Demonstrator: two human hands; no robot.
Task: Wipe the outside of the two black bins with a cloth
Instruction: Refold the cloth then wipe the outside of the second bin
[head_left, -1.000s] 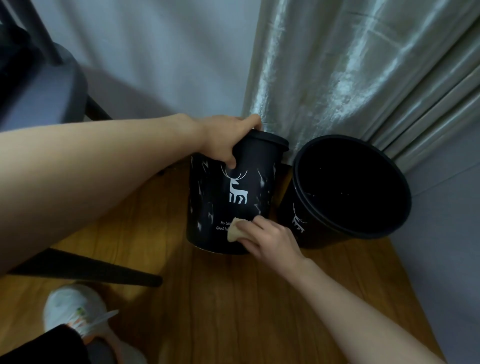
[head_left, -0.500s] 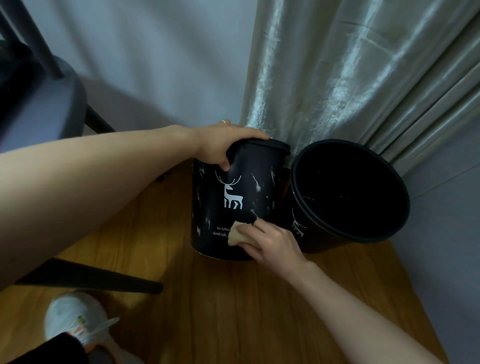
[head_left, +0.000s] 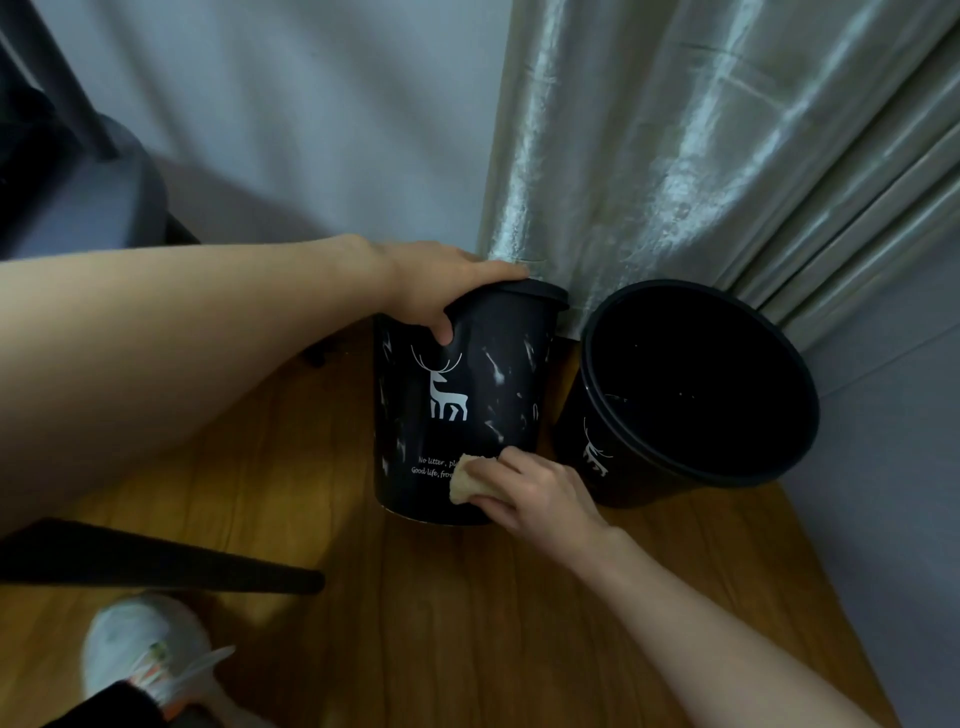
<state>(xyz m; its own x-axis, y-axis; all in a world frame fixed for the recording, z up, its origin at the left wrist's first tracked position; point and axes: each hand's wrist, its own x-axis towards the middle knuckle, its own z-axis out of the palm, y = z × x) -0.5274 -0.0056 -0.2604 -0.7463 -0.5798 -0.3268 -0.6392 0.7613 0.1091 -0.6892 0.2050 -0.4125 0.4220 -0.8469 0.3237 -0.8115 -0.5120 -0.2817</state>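
Note:
Two black bins with a white deer print stand on the wooden floor by the curtain. The left bin is streaked with whitish marks. My left hand grips its rim from above, thumb down on the front wall. My right hand presses a small yellowish cloth against the lower front of this bin, over the printed text. The right bin leans toward me, its open mouth showing a dark inside.
A shiny grey curtain hangs right behind the bins. A grey wall closes the right side. A dark chair leg runs along the floor at left, with a grey seat above. My white shoe is at the bottom left.
The left bin has turned a little under my left hand, the deer print shifting left. My right hand and the cloth stay low on its front.

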